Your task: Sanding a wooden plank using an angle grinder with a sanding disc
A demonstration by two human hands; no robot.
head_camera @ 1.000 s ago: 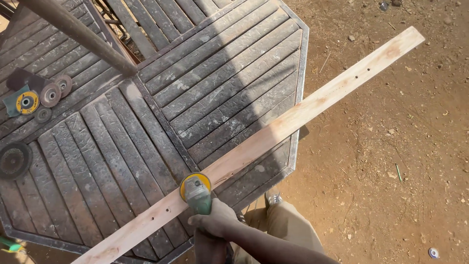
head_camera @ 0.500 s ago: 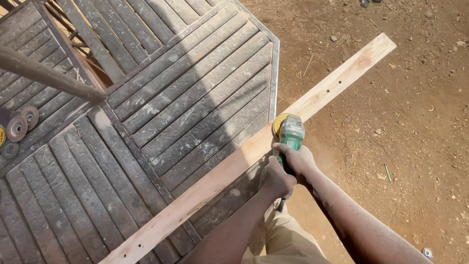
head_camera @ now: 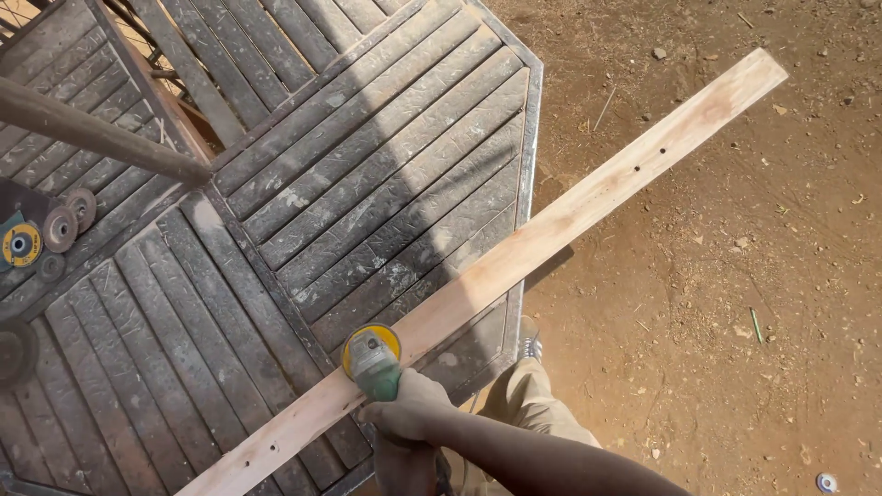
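Plank: pale tan wood w/ pinkish streaks, a few small dark holes. Grinder: green body, grey metal head, yellow disc. Table: dark grey-brown slats, scuffed w/ whitish scratches, slats running in angled sections like a fan; darker metal rim at the edge. Discs near the table's left edge: rusty brown, one w/ yellow-teal label. Ground: reddish-brown dirt, speckled w/ small stones. Trousers: khaki.
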